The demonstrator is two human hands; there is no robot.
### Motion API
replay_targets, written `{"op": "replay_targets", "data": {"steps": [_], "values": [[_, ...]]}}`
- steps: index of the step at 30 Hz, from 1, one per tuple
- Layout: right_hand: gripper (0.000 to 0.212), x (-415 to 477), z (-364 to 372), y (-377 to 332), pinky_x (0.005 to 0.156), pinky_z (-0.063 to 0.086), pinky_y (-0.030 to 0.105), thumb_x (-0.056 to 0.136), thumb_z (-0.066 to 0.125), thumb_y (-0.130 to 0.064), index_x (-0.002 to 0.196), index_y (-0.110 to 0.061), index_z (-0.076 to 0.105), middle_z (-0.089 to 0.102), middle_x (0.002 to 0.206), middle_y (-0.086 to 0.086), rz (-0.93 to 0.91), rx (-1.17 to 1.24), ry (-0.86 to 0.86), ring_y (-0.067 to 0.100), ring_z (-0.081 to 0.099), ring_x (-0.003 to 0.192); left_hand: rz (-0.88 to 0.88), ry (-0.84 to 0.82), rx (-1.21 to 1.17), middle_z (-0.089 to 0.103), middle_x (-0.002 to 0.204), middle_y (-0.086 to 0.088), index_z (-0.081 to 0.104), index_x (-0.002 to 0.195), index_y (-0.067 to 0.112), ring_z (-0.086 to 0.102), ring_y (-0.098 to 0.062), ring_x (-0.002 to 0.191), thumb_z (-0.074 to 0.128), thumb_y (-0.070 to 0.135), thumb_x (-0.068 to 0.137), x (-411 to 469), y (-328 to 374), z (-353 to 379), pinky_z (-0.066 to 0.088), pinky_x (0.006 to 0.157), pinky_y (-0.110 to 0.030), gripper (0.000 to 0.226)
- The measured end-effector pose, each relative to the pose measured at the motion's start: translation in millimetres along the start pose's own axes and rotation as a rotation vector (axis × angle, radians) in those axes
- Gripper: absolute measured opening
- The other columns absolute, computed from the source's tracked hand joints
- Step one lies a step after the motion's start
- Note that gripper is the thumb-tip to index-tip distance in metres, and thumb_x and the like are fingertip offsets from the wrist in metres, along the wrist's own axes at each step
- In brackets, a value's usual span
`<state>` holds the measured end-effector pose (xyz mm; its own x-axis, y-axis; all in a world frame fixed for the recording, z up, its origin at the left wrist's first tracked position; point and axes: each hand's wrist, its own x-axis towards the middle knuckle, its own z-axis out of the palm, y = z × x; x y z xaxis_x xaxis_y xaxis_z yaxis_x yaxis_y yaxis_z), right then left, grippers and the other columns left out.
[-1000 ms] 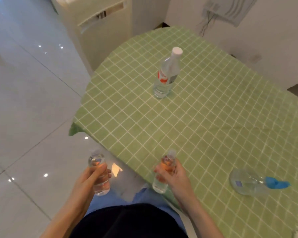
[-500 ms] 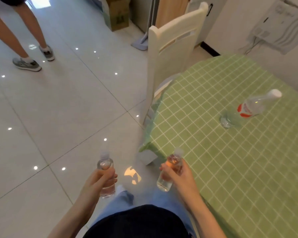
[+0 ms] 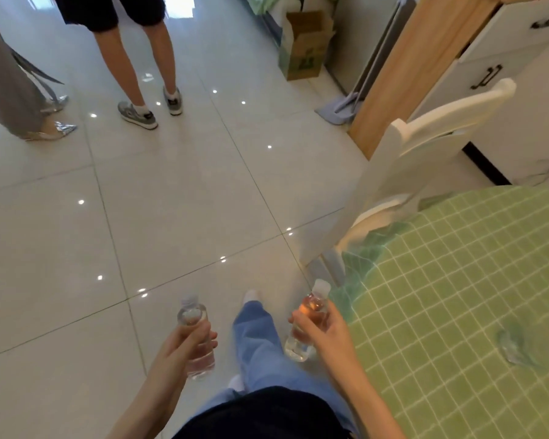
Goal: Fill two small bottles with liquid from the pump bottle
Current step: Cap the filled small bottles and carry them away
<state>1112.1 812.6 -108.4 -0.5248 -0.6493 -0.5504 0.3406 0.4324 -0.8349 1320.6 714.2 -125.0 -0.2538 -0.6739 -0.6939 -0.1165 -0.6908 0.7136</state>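
Each hand, left hand (image 3: 184, 345) and right hand (image 3: 322, 327), grips a small bottle (image 3: 194, 335) (image 3: 308, 324) over the floor (image 3: 140, 217), bench (image 3: 457, 296) at right.

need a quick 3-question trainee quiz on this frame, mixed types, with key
1. True or false: the right hand is empty.
2. Multiple choice: the left bottle is A) standing on the table, B) gripped in the left hand, C) lying on the floor.
3. Short answer: what colour is the checked tablecloth?
Key: 1 false, it grips the right bottle; 2 B; 3 green.
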Motion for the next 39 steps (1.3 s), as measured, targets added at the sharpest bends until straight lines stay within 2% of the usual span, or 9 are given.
{"op": "replay_targets", "data": {"steps": [5,11,14,18,20,29,32,35,39], "values": [[0.021,72,13,-39,0.091,0.052,0.051,0.082,0.072,-0.012,0.098,-0.010,0.059,0.066,0.091,0.013,-0.012,-0.021,-0.056,0.025,0.066,0.087,0.039,0.032,0.019,0.071,0.091,-0.009,0.064,0.103,0.012,0.065,-0.030,0.095,0.063,0.036,0.072,45,50,19,0.047,0.092,-0.048,0.038],[0.019,136,14,-93,0.091,0.052,0.051,0.083,0.071,-0.009,0.097,-0.013,0.058,0.065,0.089,0.009,-0.012,-0.011,-0.096,0.024,0.064,0.087,0.083,0.082,0.025,0.071,0.090,-0.010,0.064,0.101,0.012,0.065,-0.031,0.094,0.060,0.028,0.082,93,112,51,0.048,0.087,-0.044,0.025],[0.019,163,13,-114,0.087,0.054,0.042,0.084,0.071,-0.011,0.098,-0.015,0.059,0.067,0.094,0.014,-0.035,-0.021,-0.094,0.021,0.066,0.087,0.090,0.056,0.055,0.070,0.096,-0.011,0.063,0.102,0.014,0.066,-0.029,0.094,0.061,0.032,0.079,114,139,67,0.048,0.089,-0.045,0.029],[0.018,194,15,-132,0.073,0.054,0.025,0.084,0.071,-0.010,0.095,-0.018,0.059,0.069,0.095,0.015,-0.051,-0.020,-0.071,0.018,0.068,0.084,0.101,0.046,0.071,0.072,0.089,-0.007,0.064,0.098,0.017,0.068,-0.026,0.090,0.060,0.031,0.082,146,167,83,0.050,0.075,-0.037,0.021],[0.017,212,16,-140,0.070,0.054,0.022,0.084,0.071,-0.010,0.093,-0.019,0.059,0.070,0.093,0.013,-0.045,-0.014,-0.048,0.018,0.067,0.082,0.086,0.032,0.100,0.074,0.084,-0.004,0.064,0.096,0.020,0.068,-0.023,0.087,0.059,0.030,0.085,166,179,89,0.049,0.070,-0.033,0.015],[0.019,295,32,-184,0.082,0.054,0.031,0.083,0.071,-0.011,0.098,-0.010,0.059,0.068,0.091,0.013,-0.043,0.050,0.103,0.020,0.067,0.085,0.048,-0.127,0.184,0.069,0.095,-0.010,0.064,0.096,0.018,0.066,-0.025,0.091,0.057,0.024,0.089,268,259,121,0.050,0.074,-0.034,0.011],[0.019,329,47,-208,0.080,0.054,0.029,0.083,0.070,-0.011,0.098,-0.013,0.059,0.068,0.083,0.003,-0.036,0.104,0.170,0.019,0.067,0.082,0.040,-0.210,0.232,0.071,0.092,-0.006,0.065,0.096,0.022,0.068,-0.019,0.086,0.058,0.027,0.087,308,298,133,0.050,0.069,-0.029,0.012],[0.019,363,57,-234,0.079,0.055,0.032,0.082,0.071,-0.010,0.096,-0.014,0.059,0.067,0.082,0.002,-0.048,0.174,0.242,0.019,0.066,0.082,0.041,-0.305,0.300,0.072,0.089,-0.002,0.065,0.093,0.026,0.070,-0.013,0.081,0.061,0.030,0.083,345,340,146,0.049,0.067,-0.025,0.011],[0.020,400,63,-261,0.078,0.054,0.033,0.081,0.072,-0.011,0.094,-0.018,0.059,0.067,0.083,0.003,-0.047,0.219,0.291,0.017,0.065,0.081,0.019,-0.380,0.344,0.070,0.096,-0.004,0.064,0.100,0.022,0.068,-0.018,0.089,0.062,0.034,0.079,387,380,166,0.050,0.073,-0.029,0.024]]}}
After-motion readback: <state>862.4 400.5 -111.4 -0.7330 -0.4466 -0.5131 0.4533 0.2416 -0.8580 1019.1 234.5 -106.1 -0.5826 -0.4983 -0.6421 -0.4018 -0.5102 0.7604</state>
